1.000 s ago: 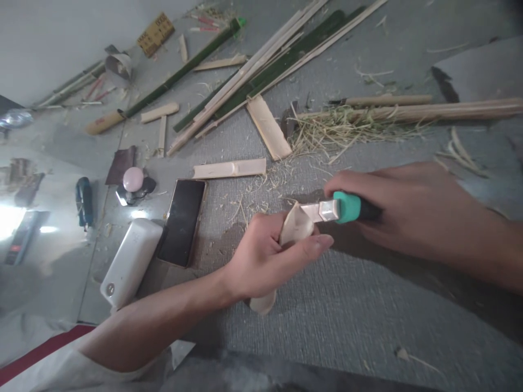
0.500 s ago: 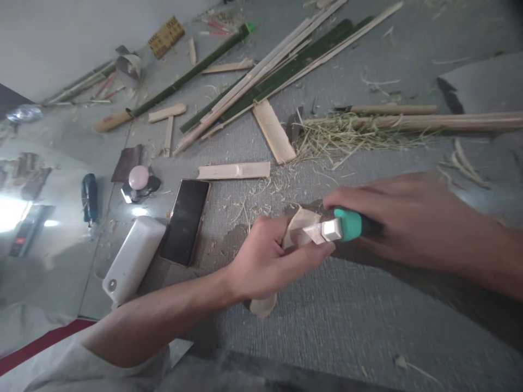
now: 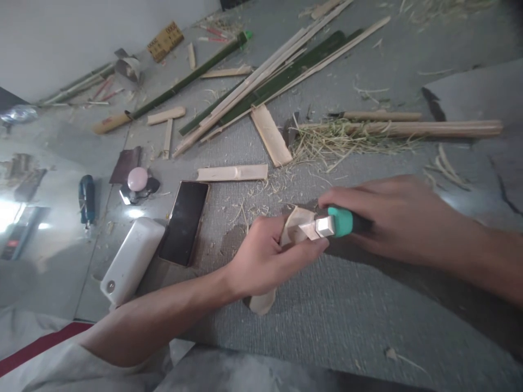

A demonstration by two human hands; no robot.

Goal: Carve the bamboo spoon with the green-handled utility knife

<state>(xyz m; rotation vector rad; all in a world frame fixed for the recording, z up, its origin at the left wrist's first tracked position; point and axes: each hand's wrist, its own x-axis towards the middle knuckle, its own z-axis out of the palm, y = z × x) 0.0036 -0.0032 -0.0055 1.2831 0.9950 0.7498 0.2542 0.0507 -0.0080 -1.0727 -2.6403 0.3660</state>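
Note:
My left hand (image 3: pixel 261 258) is closed around a pale split bamboo piece (image 3: pixel 293 224); its rounded lower end shows below my palm. My right hand (image 3: pixel 404 220) grips a knife (image 3: pixel 341 222) with a green and black handle and a bright metal collar. The blade lies against the upper part of the bamboo, close to my left thumb. My fingers hide part of the blade and the middle of the bamboo.
Left of my hands lie a black phone (image 3: pixel 184 223) and a white power bank (image 3: pixel 133 261). Beyond them are a short bamboo strip (image 3: pixel 232 172), another flat bamboo piece (image 3: pixel 271 135), a heap of shavings (image 3: pixel 327 140) and long bamboo strips (image 3: pixel 261 81). Blue-handled pliers (image 3: pixel 86 198) lie far left.
Both hands, with the knife and bamboo, appear slightly further left in view, as the view itself has shifted a little. The grip on both things is the same.

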